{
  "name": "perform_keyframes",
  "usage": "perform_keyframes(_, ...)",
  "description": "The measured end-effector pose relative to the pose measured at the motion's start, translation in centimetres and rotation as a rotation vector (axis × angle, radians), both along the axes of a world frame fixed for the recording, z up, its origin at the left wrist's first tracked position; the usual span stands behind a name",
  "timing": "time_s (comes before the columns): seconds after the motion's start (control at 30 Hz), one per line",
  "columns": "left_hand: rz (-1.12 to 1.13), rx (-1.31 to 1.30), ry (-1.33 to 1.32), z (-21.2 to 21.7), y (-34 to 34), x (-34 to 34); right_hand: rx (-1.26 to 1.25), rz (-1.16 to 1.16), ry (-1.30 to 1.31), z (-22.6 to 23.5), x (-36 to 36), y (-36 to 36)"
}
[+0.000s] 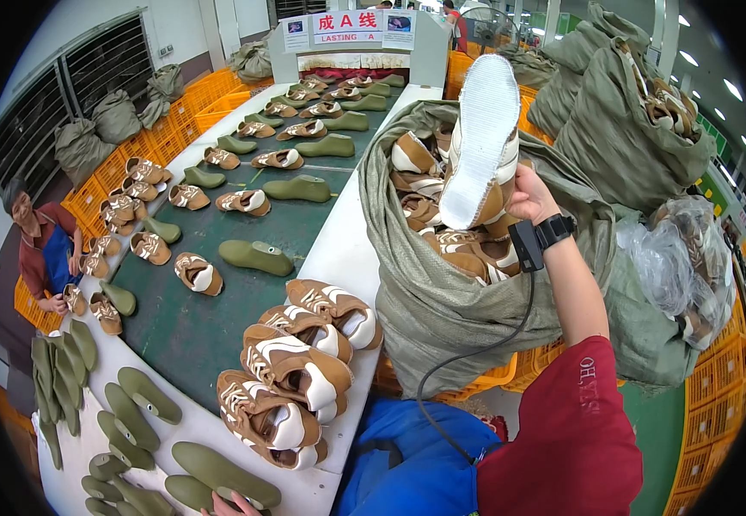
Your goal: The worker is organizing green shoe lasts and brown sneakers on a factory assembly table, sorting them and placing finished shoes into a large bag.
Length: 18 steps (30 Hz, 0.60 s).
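My right hand (529, 196) is raised over an open grey-green sack (442, 301) and grips a brown and white shoe (481, 146), white sole turned toward me. The sack is full of more brown and white shoes (420, 211). Only the fingertips of my left hand (234, 506) show at the bottom edge, resting by a green shoe last (225, 473) on the white table edge; whether they hold it is hidden. Just beyond that, several brown and white shoes (291, 378) lie in a row on the white edge.
A dark green conveyor belt (192, 327) carries shoes and green lasts toward a machine (351, 43) at the far end. Another person (42, 249) works at the left side. Orange crates (175, 116) and more stuffed sacks (639, 120) stand around. Green lasts (64, 370) pile at lower left.
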<state>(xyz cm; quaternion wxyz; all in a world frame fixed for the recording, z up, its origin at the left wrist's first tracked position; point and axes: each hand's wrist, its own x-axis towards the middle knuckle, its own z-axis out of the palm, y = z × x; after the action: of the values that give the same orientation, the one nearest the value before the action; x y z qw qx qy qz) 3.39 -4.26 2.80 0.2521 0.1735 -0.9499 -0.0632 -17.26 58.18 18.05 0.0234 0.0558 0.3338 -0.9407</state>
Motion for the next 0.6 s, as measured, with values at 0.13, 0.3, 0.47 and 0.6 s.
perform_keyframes(0.13,0.0,-0.011,-0.03,0.2,0.0,0.1,0.022,0.064,0.037,-0.5,0.3,-0.3)
perform_keyframes(0.3,0.008,0.035,-0.052,0.5,0.2,-0.1,0.035,0.057,0.272,1.1,0.3,-0.3)
perform_keyframes(0.47,0.008,0.069,-0.047,0.4,0.3,-0.1,0.293,-0.395,0.095,3.1,0.9,0.2)
perform_keyframes(0.6,-0.017,0.055,-0.011,-0.5,-0.3,-0.2,1.588,-0.37,-0.469,0.8,1.1,4.2)
